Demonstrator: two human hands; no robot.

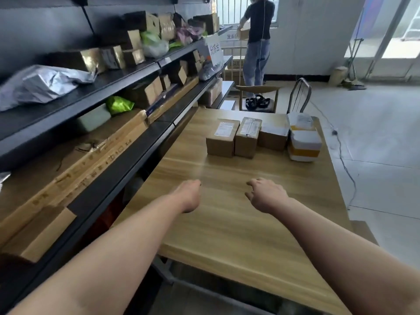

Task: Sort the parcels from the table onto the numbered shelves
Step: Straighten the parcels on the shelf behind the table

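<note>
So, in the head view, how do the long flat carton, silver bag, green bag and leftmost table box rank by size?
1. long flat carton
2. silver bag, though nearness to the camera enlarges it
3. leftmost table box
4. green bag, only slightly smaller-looking, so unsure

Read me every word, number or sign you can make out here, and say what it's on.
"分拣台": white sign at the shelf end.
"笼车", then a hidden character, uncertain: white panel behind it.
Labels on the cardboard parcels on the table: too small to read.
Print on the long flat carton: blurred.
Shelf numbers: none visible.
</note>
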